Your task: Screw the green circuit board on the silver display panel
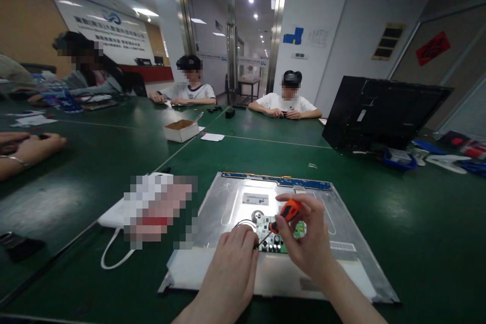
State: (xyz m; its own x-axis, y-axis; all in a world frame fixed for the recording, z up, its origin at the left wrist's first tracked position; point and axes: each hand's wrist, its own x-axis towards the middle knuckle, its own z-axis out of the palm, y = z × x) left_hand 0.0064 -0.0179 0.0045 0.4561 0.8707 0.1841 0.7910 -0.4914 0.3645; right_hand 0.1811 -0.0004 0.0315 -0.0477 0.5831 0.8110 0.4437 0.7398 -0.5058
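Observation:
A flat metal-backed display panel (349,223) lies on the table before me, with a narrow blue circuit strip (258,179) along its far edge. Near its middle sits a green circuit board (276,248) covered with small components. My right hand (313,243) grips an orange-and-black screwdriver (290,210), tilted so that its shaft runs down left to the board's left edge. My left hand (233,258) is at that edge beside the screwdriver tip, fingers curled and pressed together. Its fingertips are hidden, and a thin dark wire loops just behind them.
Left of the panel lies a white device (114,212) with a cable, partly pixelated. Farther off stand an open cardboard box (182,131) and, at right, a black monitor (383,111). A blue tray (398,158) is below it. Several people sit around the green table (266,154).

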